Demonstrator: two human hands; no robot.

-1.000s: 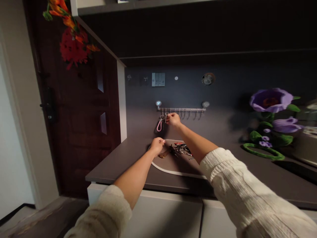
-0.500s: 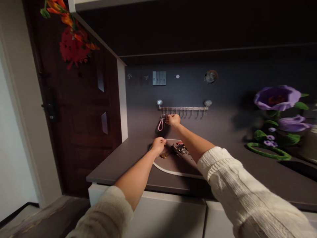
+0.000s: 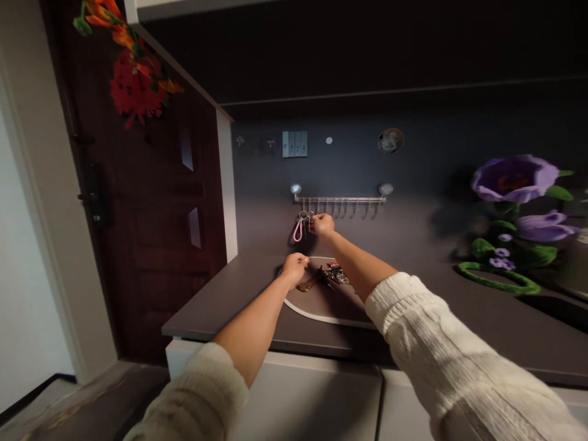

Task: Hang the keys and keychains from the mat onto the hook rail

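Note:
My right hand is at the hook rail on the dark wall, fingers closed at a key ring with keys under one of the left hooks. Just left of it, a pink loop strap hangs with another ring. Lower down, my left hand is held over the left part of a white-rimmed mat or tray. Its fingers are pinched, and whatever they may hold is hidden. Right of it lies a pile of keys, with a brass-coloured piece nearer the hand.
A purple flower decoration with a green base stands on the counter at right. An overhead cabinet overhangs the wall. At left is a dark red door, with orange and red decorations hanging before it.
My right hand has edged slightly right, and the second key ring beside the pink strap's ring now shows more clearly. My left hand has hardly moved.

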